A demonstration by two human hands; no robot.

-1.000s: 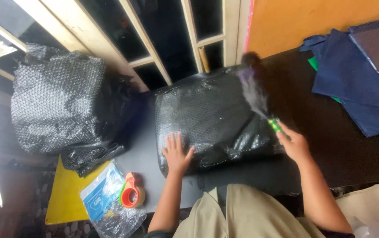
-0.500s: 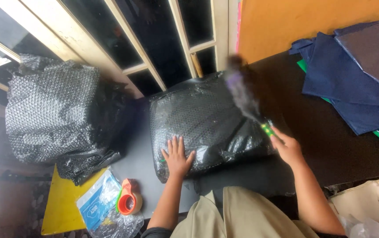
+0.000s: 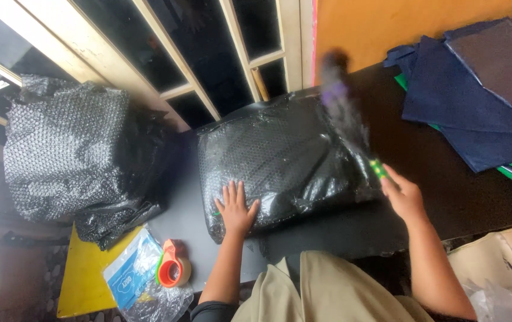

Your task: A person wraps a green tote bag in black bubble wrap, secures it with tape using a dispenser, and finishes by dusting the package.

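A flat parcel wrapped in black bubble wrap (image 3: 286, 158) lies on the dark table (image 3: 435, 179) in front of me. My left hand (image 3: 236, 209) rests flat on the parcel's near left corner, fingers spread. My right hand (image 3: 404, 197) grips the green handle of a brush-like tool (image 3: 345, 113), whose dark, motion-blurred head sweeps over the parcel's right side.
A big bundle of black bubble wrap (image 3: 68, 155) sits at the left. Near it lie a tape dispenser (image 3: 174, 269), a clear plastic bag (image 3: 134, 277) and a yellow sheet (image 3: 86, 277). Dark blue fabric pieces (image 3: 470, 101) are stacked at the right, and a cardboard box (image 3: 494, 262) sits at the lower right.
The blurred head of the tool has swung along the parcel's right side while my right hand shifted slightly. My left hand has stayed pressed on the parcel.
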